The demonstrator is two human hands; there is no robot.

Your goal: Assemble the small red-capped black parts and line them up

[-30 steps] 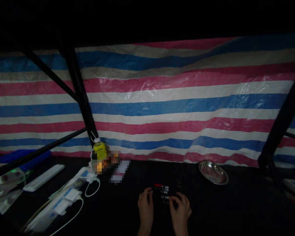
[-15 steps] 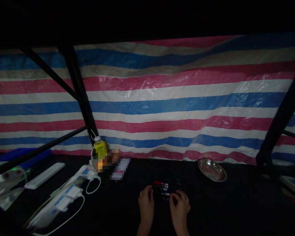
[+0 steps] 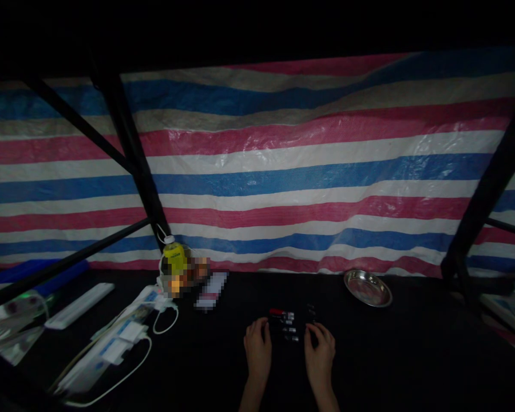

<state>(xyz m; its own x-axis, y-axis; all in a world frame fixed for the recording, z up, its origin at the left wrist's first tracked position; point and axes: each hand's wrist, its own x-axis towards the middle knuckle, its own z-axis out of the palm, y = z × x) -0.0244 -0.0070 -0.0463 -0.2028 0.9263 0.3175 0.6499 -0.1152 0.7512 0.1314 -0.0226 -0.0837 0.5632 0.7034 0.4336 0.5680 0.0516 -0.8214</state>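
Note:
Between my hands, several short rod-shaped things lie side by side on a black surface. One is a red rod [image 3: 278, 312] with a silvery-white end. Below it are black rods [image 3: 290, 330] with pale ends; their kind is too dark to tell. My left hand [image 3: 258, 348] is at their left ends, thumb and forefinger bent together. To the right, slightly apart from the pale ends, my right hand [image 3: 320, 350] has its thumb and forefinger curled towards each other. Anything between either pair of fingertips is lost in the dark. Small dark pieces [image 3: 311, 309] lie just beyond my right fingertips.
A shallow metal dish [image 3: 368, 288] sits at the back right. To the left are a power strip [image 3: 111, 349] with white cables, a yellow bottle [image 3: 174, 257] and a blurred-out pale object [image 3: 212, 290]. Black frame posts [image 3: 133, 149] stand before a striped sheet [image 3: 304, 177].
My right hand has shifted right, away from the rods' pale ends. My left hand has barely moved. The whole view has shifted slightly.

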